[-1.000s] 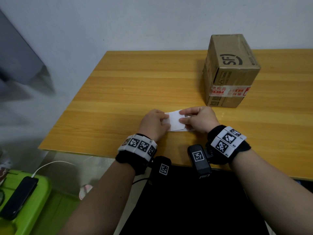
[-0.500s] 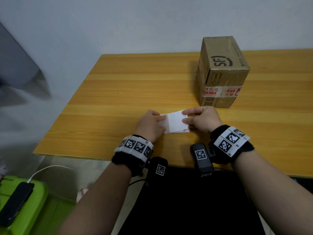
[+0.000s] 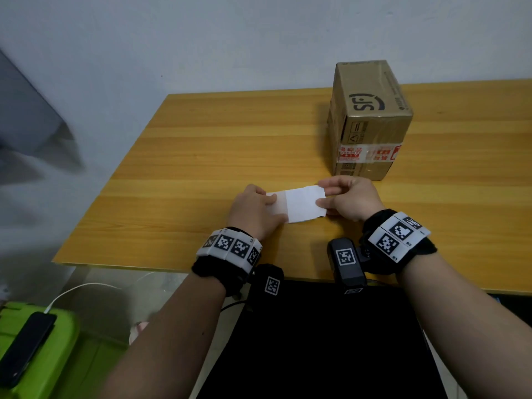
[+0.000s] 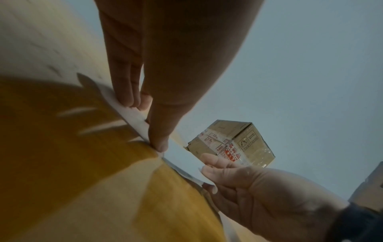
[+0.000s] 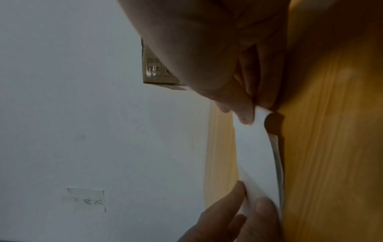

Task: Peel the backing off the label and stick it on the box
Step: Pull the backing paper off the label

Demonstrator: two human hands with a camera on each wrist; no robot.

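From the head view, the left hand (image 3: 254, 211) pinches the backing (image 3: 277, 207) while the right hand (image 3: 349, 200) pinches the white label (image 3: 305, 204) low over the table (image 3: 201, 145), near the box (image 3: 370, 116). The left wrist view shows thumb and fingers (image 4: 126, 91) clamped on the backing's edge. The right wrist view shows the label (image 5: 257, 155) curling away, gripped at its end.

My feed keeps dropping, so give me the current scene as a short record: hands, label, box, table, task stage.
left hand: pinches the label's left end
right hand: pinches the label's right end
label: white, stretched between both hands just above the table, layers parting in the right wrist view
box: cardboard, taped, upright beyond the right hand, no contact
table: wooden
stage: peeling under way, nothing stuck yet
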